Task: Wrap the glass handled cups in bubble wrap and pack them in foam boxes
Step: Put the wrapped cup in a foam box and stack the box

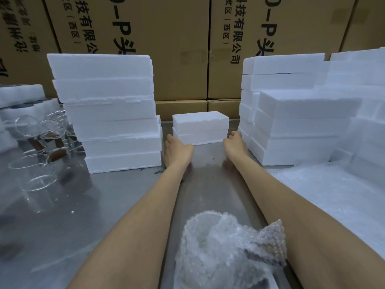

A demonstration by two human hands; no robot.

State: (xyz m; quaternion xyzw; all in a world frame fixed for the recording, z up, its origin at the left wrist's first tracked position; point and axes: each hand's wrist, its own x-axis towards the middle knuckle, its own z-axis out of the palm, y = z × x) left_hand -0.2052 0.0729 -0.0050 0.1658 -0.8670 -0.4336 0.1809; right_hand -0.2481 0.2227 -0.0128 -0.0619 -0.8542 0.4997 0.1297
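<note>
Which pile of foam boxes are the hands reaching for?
The short two-box pile in the middle, at the back of the table. Both hands flank it; the tall stacks left and right stand far higher.

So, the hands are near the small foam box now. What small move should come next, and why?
Probably close both hands on the foam box and draw it nearer. The left hand and right hand flank its lower corners, holding nothing, while the wrapped cup lies close to the person, not yet boxed.
</note>
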